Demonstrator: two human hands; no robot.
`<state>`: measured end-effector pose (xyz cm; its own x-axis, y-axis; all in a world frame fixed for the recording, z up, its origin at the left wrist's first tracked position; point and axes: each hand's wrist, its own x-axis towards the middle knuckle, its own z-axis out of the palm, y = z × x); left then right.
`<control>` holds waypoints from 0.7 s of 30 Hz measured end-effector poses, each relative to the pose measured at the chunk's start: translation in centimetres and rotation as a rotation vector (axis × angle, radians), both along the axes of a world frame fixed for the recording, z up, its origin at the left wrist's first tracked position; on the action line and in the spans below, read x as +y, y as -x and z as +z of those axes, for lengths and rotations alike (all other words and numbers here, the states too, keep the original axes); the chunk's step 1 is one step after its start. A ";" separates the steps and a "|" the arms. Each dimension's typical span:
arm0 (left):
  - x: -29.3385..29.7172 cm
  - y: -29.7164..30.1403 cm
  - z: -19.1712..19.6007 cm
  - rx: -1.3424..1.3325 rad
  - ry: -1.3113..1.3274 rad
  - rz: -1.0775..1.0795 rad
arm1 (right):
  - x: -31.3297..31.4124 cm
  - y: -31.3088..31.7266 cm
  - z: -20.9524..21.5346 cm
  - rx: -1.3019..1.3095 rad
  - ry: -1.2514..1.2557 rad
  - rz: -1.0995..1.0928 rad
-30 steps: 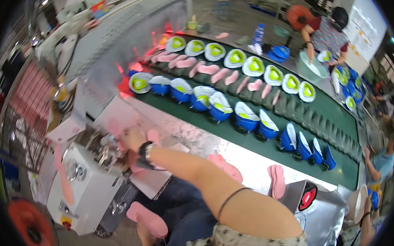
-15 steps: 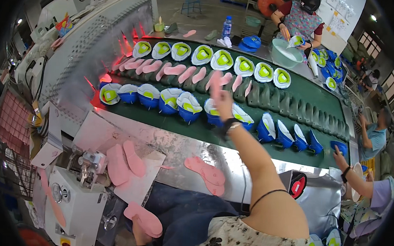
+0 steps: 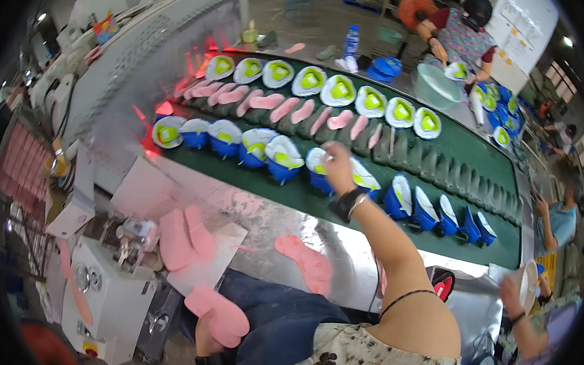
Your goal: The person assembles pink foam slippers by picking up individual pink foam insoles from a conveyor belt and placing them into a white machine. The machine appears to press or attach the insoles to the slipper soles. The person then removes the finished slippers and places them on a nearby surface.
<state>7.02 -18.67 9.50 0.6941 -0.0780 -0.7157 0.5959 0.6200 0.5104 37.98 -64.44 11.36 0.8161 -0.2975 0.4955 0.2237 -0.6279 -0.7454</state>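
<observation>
Left hand: our left hand (image 3: 210,335) is closed around pink insoles (image 3: 220,310), overlapping so that we cannot count them, held low over our lap.
Right hand: we have the right arm stretched out, the right hand (image 3: 337,170) above the front row of shoe uppers (image 3: 283,160); it is blurred, so we cannot tell whether its grip is open or closed.
Belt: the green conveyor belt (image 3: 481,157) bears blue-and-white uppers along our side and a back row of shoe uppers (image 3: 310,82) with yellow-green insides.
Middle row: laid insoles (image 3: 284,108) lie between those two rows toward the left, with dark grey-green moulds (image 3: 433,171) running on to the right.
Worktop: on the metal worktop (image 3: 351,253) before us lie loose insoles (image 3: 304,263), well apart from either hand.
Board: more spare insoles (image 3: 198,234) lie on a white board (image 3: 229,242) near our left hand, beside a white machine (image 3: 101,298).
Left end: red light glows where the belt meets a large grey machine (image 3: 144,86).
Opposite: a co-worker (image 3: 471,39) stands beside a pale green basin (image 3: 438,88).
</observation>
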 end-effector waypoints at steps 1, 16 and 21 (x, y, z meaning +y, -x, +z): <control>0.5 0.4 0.1 -0.024 -0.039 -0.008 | 5.8 2.0 1.0 0.483 -0.048 0.118; 3.3 5.7 3.5 0.022 0.031 0.189 | 38.7 8.1 -2.3 0.476 -0.416 0.847; 2.4 5.5 3.3 -0.017 0.074 0.151 | 42.2 3.4 -0.3 0.535 -0.291 0.736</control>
